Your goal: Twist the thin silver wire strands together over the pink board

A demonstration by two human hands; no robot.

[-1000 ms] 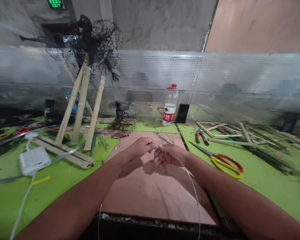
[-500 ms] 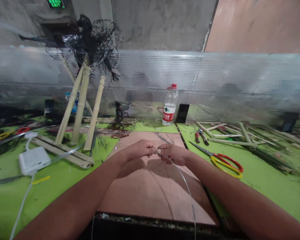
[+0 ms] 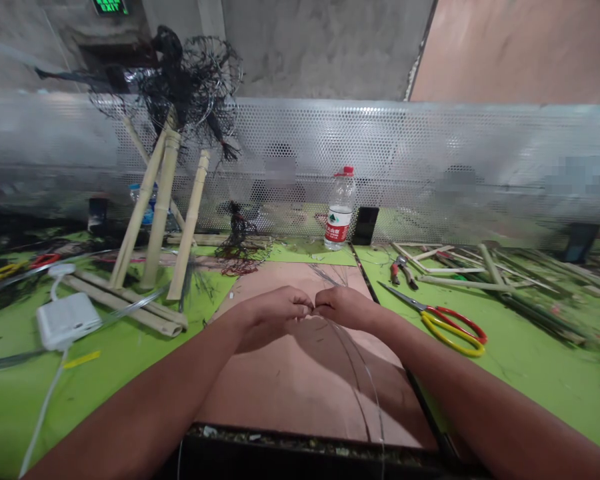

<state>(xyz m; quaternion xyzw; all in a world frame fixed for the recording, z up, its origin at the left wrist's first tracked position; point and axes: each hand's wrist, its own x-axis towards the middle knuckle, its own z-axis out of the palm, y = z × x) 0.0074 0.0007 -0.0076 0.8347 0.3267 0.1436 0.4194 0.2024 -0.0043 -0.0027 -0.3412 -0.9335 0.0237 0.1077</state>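
Note:
Over a pinkish-brown board (image 3: 260, 393), my left hand (image 3: 287, 304) and my right hand (image 3: 341, 307) meet fingertip to fingertip. Both are closed in a pinch on a thin, pale wire (image 3: 367, 370). From beneath my right hand the wire curves down toward the board's near edge and beyond it. What exactly sits between the fingertips is hidden. Right of my right hand lie scissors (image 3: 433, 320) with red and yellow handles, and behind them pliers (image 3: 404, 272) with red grips.
Bamboo poles (image 3: 163, 207) bearing a tangle of black wire (image 3: 180, 80) rise at the left. A white adapter box (image 3: 69, 320) with a cable lies nearby. A water bottle (image 3: 337, 213) and a phone (image 3: 365, 227) stand before a perforated metal screen (image 3: 405, 147). Bamboo strips (image 3: 495, 273) lie at right.
My right hand has rolled over, its back now turned more upward, while both hands stay together at the wire. The hanging wire has shifted slightly left.

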